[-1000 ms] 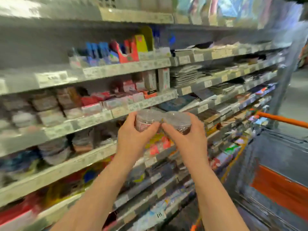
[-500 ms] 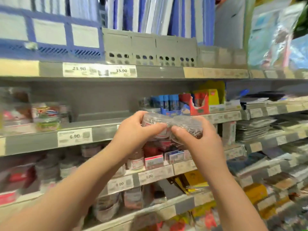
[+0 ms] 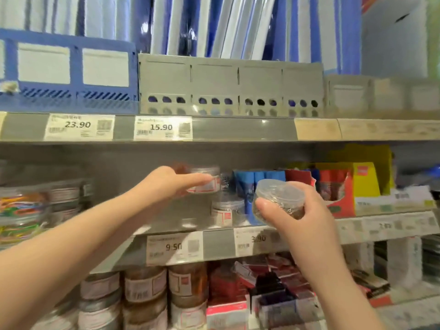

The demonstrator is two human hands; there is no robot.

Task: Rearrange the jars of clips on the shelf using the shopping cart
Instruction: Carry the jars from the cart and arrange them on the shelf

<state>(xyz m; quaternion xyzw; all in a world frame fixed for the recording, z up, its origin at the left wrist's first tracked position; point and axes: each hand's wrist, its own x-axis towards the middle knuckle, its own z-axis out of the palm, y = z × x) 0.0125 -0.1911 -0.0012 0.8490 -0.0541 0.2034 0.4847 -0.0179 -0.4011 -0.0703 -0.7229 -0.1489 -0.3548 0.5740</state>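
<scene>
Handling of these jars seemed simple, as far as I could judge; each was a small, round tub of clear plastic with a flat lid, stiff in the wall and probably light, though the metal clips inside would add some weight and could shift when it tilted.

The left hand held the labelled jar by its side, raised in the opening above the middle shelf; its fingers lay long across the front, over the red and white label; the thumb was hidden, so I could not tell how firmly it pinched. This jar hung just above the standing jar of the same kind, which stood on the shelf beside blue packets; blur made it unclear whether the two touched.

The right hand held the clear jar in front of the shelf edge, tilted with the lid toward the camera; the thumb pressed the lower wall and the other digits curled round the far side.

Smooth plastic could slip, so a hold around the wall, thumb against the opposite side, looked safest; a hold by the lid alone might let it open. Lower jars stood in stacks on the shelf beneath.
</scene>
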